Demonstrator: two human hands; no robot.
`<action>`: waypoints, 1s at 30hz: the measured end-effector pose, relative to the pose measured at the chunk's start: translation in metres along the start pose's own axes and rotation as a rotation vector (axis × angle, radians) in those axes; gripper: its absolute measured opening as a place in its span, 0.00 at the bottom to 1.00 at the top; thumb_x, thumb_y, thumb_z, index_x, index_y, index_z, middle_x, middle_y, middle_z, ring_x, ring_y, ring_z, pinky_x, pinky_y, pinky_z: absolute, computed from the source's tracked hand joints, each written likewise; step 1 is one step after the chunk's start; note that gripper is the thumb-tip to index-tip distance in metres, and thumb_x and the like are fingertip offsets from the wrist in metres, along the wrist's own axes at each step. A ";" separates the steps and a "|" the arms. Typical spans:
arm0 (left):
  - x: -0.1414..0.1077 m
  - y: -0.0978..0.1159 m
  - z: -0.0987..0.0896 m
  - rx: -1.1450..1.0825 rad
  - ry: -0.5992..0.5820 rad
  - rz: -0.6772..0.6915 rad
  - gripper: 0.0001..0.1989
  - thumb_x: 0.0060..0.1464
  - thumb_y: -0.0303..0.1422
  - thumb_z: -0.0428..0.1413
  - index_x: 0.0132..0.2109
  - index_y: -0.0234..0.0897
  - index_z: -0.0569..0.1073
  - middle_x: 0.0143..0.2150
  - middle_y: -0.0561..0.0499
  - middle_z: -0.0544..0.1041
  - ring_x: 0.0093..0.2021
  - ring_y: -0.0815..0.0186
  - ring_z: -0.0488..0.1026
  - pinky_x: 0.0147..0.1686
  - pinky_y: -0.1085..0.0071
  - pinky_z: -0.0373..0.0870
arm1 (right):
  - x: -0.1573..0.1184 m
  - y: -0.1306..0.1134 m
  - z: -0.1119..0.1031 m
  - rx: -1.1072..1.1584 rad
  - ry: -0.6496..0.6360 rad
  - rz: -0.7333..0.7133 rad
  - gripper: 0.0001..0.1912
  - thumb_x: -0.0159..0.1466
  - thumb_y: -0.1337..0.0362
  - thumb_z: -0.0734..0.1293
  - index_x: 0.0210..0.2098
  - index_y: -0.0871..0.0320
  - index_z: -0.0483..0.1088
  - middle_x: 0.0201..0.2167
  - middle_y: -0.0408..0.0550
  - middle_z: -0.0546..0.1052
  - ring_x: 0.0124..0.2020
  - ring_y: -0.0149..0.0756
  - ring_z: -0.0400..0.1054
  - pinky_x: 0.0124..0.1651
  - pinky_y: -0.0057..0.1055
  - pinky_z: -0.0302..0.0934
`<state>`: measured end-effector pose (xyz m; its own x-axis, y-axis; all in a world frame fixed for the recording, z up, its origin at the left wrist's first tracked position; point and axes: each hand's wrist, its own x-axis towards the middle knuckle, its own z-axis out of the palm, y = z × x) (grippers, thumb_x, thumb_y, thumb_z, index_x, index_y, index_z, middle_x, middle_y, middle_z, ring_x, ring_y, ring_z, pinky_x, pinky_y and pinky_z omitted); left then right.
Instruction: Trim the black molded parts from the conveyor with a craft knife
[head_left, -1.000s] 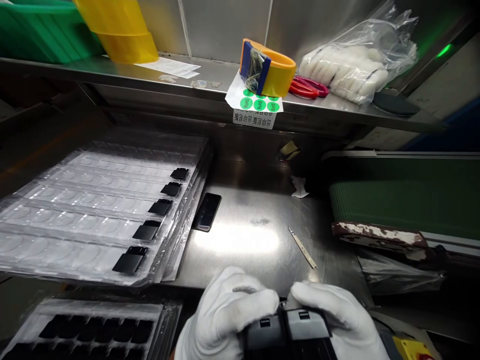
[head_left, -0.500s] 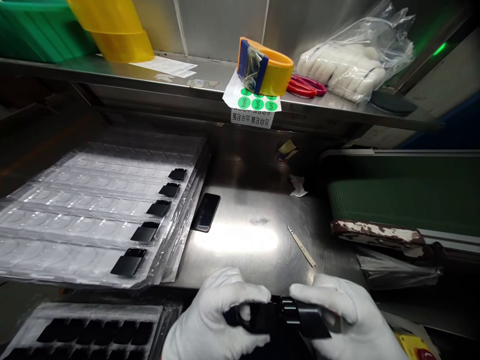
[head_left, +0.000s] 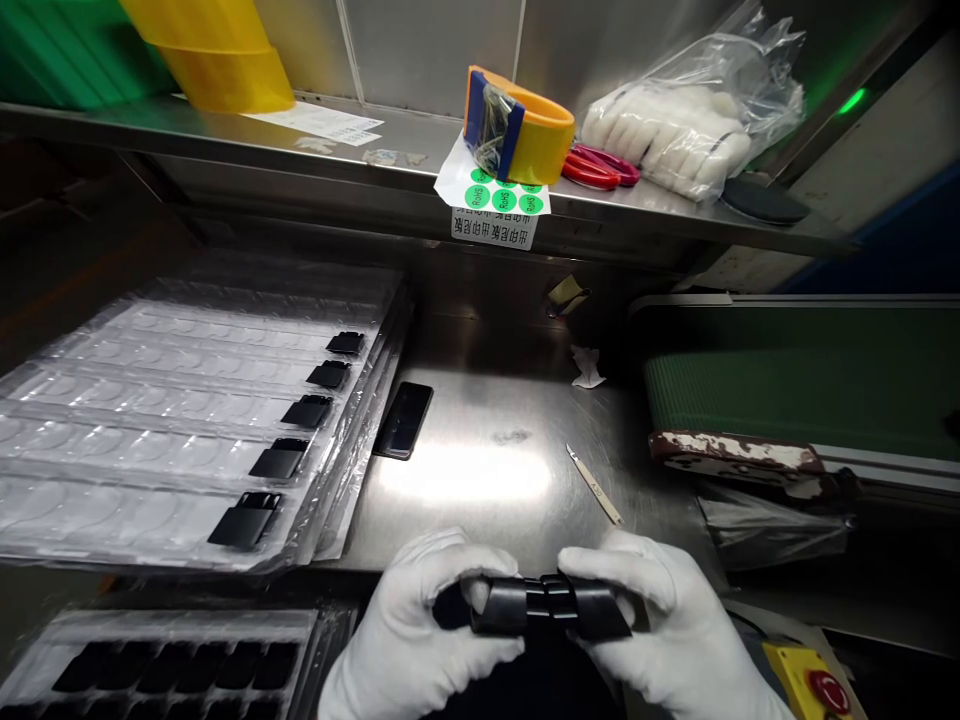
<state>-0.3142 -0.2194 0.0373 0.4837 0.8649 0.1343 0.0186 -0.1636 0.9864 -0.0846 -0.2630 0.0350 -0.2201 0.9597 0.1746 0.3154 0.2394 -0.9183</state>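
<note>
In white gloves, my left hand (head_left: 427, 630) and my right hand (head_left: 660, 620) are held close together at the table's front edge. Between the left thumb and fingers is a glossy black plastic piece (head_left: 501, 607). My right hand pinches a similar black plastic part (head_left: 600, 608). Their narrow tabbed ends face each other and meet or nearly meet; I cannot tell whether they are joined. Beyond the right hand lies a craft knife (head_left: 594, 485) with a pale handle. A clear blister tray (head_left: 135, 440) at the left bears several black parts (head_left: 245, 520) along its right side.
A phone (head_left: 405, 420) lies beside the tray stack. Lower left, another tray (head_left: 187, 628) holds dark pieces. At right are a green conveyor belt (head_left: 810, 370) and a red stop button (head_left: 829, 692). The shelf above carries a tape roll (head_left: 544, 135), red-handled scissors (head_left: 592, 170) and bagged gloves (head_left: 675, 130).
Both hands have shifted slightly left. The right-hand part has turned more level, and the two tabbed ends now show clearly facing each other. The whole view has moved a little.
</note>
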 end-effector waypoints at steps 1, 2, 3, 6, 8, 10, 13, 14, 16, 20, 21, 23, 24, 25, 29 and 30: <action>-0.001 0.000 0.002 -0.019 0.006 -0.029 0.10 0.44 0.26 0.67 0.35 0.37 0.77 0.29 0.54 0.75 0.29 0.69 0.71 0.34 0.71 0.69 | -0.001 -0.001 0.001 0.009 0.003 0.013 0.22 0.57 0.69 0.71 0.49 0.44 0.72 0.23 0.36 0.62 0.21 0.24 0.61 0.25 0.22 0.57; -0.001 0.000 0.004 -0.044 0.016 -0.087 0.09 0.44 0.26 0.67 0.35 0.36 0.77 0.28 0.54 0.75 0.29 0.69 0.71 0.33 0.71 0.69 | 0.000 -0.002 0.001 0.007 0.003 0.043 0.20 0.57 0.68 0.72 0.48 0.46 0.73 0.23 0.36 0.62 0.21 0.24 0.61 0.25 0.23 0.57; -0.001 0.000 0.007 -0.076 0.029 -0.178 0.09 0.44 0.26 0.67 0.35 0.36 0.77 0.29 0.54 0.74 0.29 0.69 0.71 0.32 0.72 0.69 | 0.000 -0.004 0.001 0.000 0.000 0.101 0.19 0.56 0.67 0.72 0.47 0.48 0.74 0.23 0.37 0.63 0.22 0.25 0.61 0.26 0.24 0.58; 0.001 0.000 0.014 -0.182 0.088 -0.523 0.12 0.43 0.25 0.66 0.38 0.34 0.78 0.30 0.52 0.75 0.31 0.67 0.71 0.32 0.71 0.69 | 0.006 -0.007 0.000 -0.004 -0.048 0.373 0.16 0.56 0.65 0.72 0.44 0.53 0.77 0.29 0.42 0.71 0.31 0.32 0.67 0.34 0.28 0.64; 0.005 -0.002 0.016 -0.259 0.112 -0.698 0.16 0.43 0.24 0.65 0.42 0.33 0.77 0.32 0.51 0.77 0.31 0.67 0.72 0.33 0.71 0.69 | 0.010 -0.005 -0.002 0.062 -0.069 0.507 0.18 0.56 0.64 0.72 0.46 0.56 0.75 0.37 0.46 0.75 0.39 0.38 0.69 0.43 0.33 0.65; 0.009 -0.008 0.016 -0.327 0.112 -0.768 0.21 0.43 0.23 0.64 0.47 0.31 0.74 0.32 0.49 0.78 0.30 0.68 0.72 0.33 0.71 0.68 | 0.013 0.002 -0.003 0.157 -0.050 0.586 0.23 0.57 0.62 0.72 0.52 0.59 0.72 0.41 0.48 0.76 0.40 0.39 0.69 0.47 0.37 0.65; 0.010 -0.021 0.016 -0.393 0.067 -0.769 0.26 0.45 0.23 0.63 0.53 0.27 0.71 0.32 0.47 0.78 0.29 0.69 0.71 0.32 0.71 0.66 | 0.015 0.016 -0.004 0.293 0.016 0.703 0.28 0.55 0.60 0.74 0.54 0.61 0.70 0.36 0.47 0.76 0.37 0.35 0.70 0.46 0.36 0.65; 0.009 -0.024 0.016 -0.400 0.055 -0.760 0.26 0.45 0.23 0.63 0.54 0.27 0.70 0.32 0.47 0.78 0.29 0.69 0.71 0.32 0.71 0.66 | 0.015 0.020 -0.005 0.332 0.038 0.721 0.27 0.54 0.60 0.74 0.52 0.62 0.71 0.34 0.46 0.75 0.35 0.33 0.70 0.44 0.33 0.65; 0.008 -0.028 0.017 -0.421 0.036 -0.760 0.27 0.45 0.23 0.63 0.54 0.27 0.70 0.32 0.46 0.78 0.29 0.68 0.71 0.31 0.71 0.65 | 0.014 0.026 -0.006 0.390 0.064 0.747 0.25 0.53 0.60 0.75 0.48 0.62 0.73 0.30 0.44 0.74 0.27 0.27 0.67 0.31 0.26 0.63; 0.008 -0.029 0.019 -0.494 0.002 -0.728 0.23 0.47 0.23 0.62 0.53 0.27 0.72 0.32 0.48 0.77 0.28 0.70 0.69 0.29 0.73 0.64 | 0.011 0.033 -0.007 0.498 0.124 0.775 0.24 0.53 0.59 0.75 0.47 0.63 0.73 0.25 0.41 0.72 0.16 0.19 0.56 0.16 0.19 0.46; 0.009 -0.029 0.019 -0.502 -0.010 -0.717 0.22 0.48 0.23 0.61 0.52 0.27 0.73 0.32 0.48 0.76 0.28 0.71 0.68 0.29 0.74 0.64 | 0.010 0.035 -0.008 0.532 0.142 0.764 0.24 0.53 0.59 0.75 0.46 0.63 0.73 0.26 0.42 0.72 0.16 0.19 0.56 0.16 0.19 0.46; 0.010 -0.029 0.019 -0.515 -0.032 -0.709 0.20 0.49 0.22 0.61 0.51 0.29 0.73 0.33 0.48 0.77 0.28 0.72 0.68 0.29 0.74 0.64 | 0.010 0.038 -0.008 0.602 0.158 0.742 0.23 0.53 0.60 0.76 0.46 0.64 0.74 0.27 0.44 0.74 0.16 0.18 0.56 0.16 0.18 0.48; 0.011 -0.030 0.019 -0.524 -0.045 -0.705 0.20 0.49 0.22 0.60 0.51 0.29 0.74 0.34 0.47 0.77 0.29 0.72 0.68 0.30 0.74 0.64 | 0.010 0.040 -0.007 0.634 0.164 0.734 0.23 0.52 0.61 0.76 0.46 0.64 0.74 0.28 0.45 0.74 0.16 0.18 0.56 0.17 0.18 0.49; 0.011 -0.031 0.019 -0.542 -0.054 -0.699 0.21 0.49 0.22 0.60 0.52 0.31 0.73 0.36 0.47 0.77 0.30 0.72 0.69 0.30 0.75 0.64 | 0.009 0.042 -0.007 0.669 0.171 0.724 0.23 0.53 0.61 0.76 0.46 0.64 0.74 0.29 0.46 0.75 0.16 0.18 0.56 0.17 0.18 0.49; 0.011 -0.037 0.022 -0.678 -0.060 -0.633 0.25 0.44 0.16 0.60 0.51 0.35 0.73 0.40 0.50 0.75 0.34 0.71 0.69 0.34 0.74 0.65 | 0.002 0.056 0.003 0.917 0.212 0.658 0.20 0.54 0.61 0.75 0.45 0.59 0.73 0.27 0.42 0.72 0.20 0.19 0.59 0.21 0.18 0.53; 0.010 -0.039 0.024 -0.690 -0.035 -0.619 0.24 0.43 0.15 0.60 0.49 0.35 0.73 0.39 0.51 0.74 0.34 0.71 0.69 0.35 0.74 0.65 | 0.000 0.060 0.007 0.975 0.216 0.638 0.20 0.53 0.61 0.76 0.44 0.57 0.73 0.27 0.40 0.70 0.21 0.19 0.60 0.23 0.18 0.54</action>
<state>-0.2894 -0.2155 -0.0021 0.5872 0.6873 -0.4276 -0.2368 0.6510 0.7212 -0.0724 -0.2502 -0.0225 -0.0877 0.8925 -0.4423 -0.5458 -0.4145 -0.7282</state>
